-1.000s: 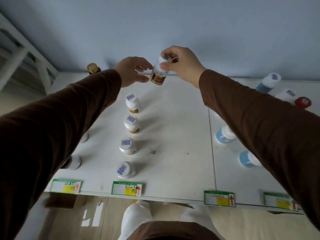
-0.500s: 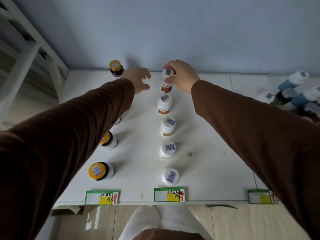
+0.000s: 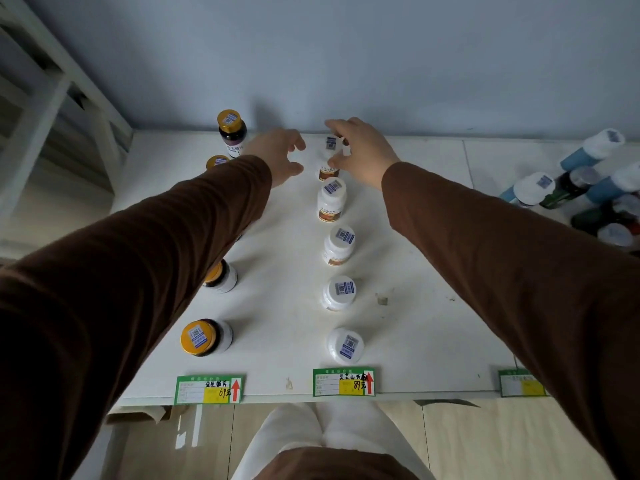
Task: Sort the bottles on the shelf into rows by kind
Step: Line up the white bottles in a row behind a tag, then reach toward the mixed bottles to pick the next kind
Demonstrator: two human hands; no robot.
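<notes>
At the shelf's back edge, the right hand loosely cups the rearmost white bottle, fingers curled; the left hand hovers alongside, fingers spread.

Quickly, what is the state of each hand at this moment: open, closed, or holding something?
Left hand: open, fingers loosely curled, holds nothing.
Right hand: fingers curved around the cap of the white bottle at the back of the row; whether the grip is firm cannot be told.

Looks like a pharmacy/shop: white shelf w/ rows of pill bottles, green price tags w/ handwritten prices along front edge.
</notes>
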